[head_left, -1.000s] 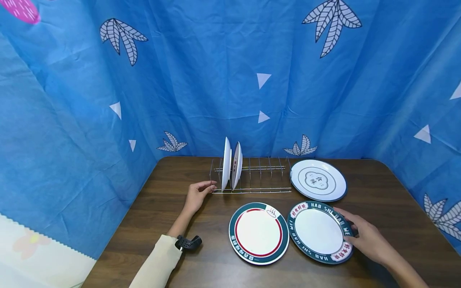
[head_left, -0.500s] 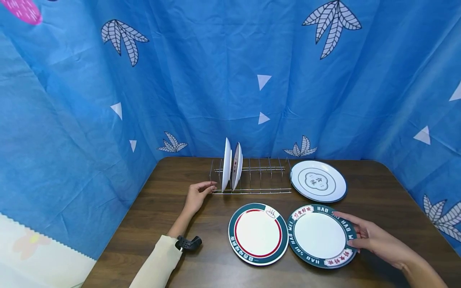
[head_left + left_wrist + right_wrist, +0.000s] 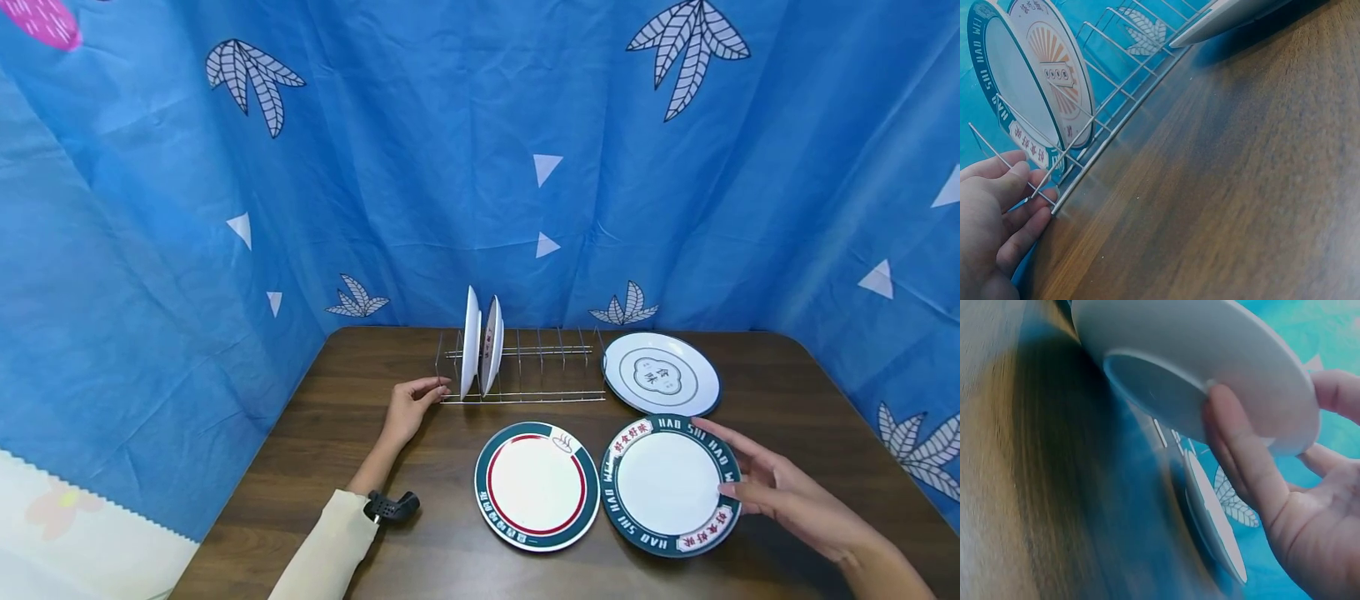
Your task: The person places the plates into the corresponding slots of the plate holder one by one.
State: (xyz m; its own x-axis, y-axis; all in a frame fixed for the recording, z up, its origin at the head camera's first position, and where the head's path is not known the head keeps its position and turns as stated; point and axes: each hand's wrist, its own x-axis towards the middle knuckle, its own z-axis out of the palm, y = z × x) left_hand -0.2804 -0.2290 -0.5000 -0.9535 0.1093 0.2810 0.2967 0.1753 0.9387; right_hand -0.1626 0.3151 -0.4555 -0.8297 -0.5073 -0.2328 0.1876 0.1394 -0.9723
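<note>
Right hand [image 3: 783, 500]: and here it is, pinching the edge of a round white plate with a dark-green lettered rim [image 3: 667, 487], thumb over the top, fingertips against the pale underside
Held plate: directly left of that pinch, face up and tilted, gripped side clear of the brown wood-grain table [image 3: 442, 542]; whether its far edge touches anything, I can't tell
Left hand [image 3: 409, 410]: well left of the right-hand grip, thumb and fingers pinching the end of a silver metal wire rack [image 3: 551, 401]
Rack slots: just right of the left-hand pinch, two plates on edge side by side, the nearer a round white plate with green lettered edging [image 3: 1013, 69], the next a round white plate with an orange sunburst [image 3: 1069, 69]
Red ring: left of the right hand's pinch, beyond the held plate, a round white plate with a green border and red ring [image 3: 536, 487] flat on the table
Emblem: farther back from the right-hand grip, a round white plate with a thin dark rim and cloud-shaped emblem [image 3: 660, 375], beside the rack's right end
Backdrop: beyond both grips, a blue leaf-patterned fabric curtain [image 3: 450, 167]
</note>
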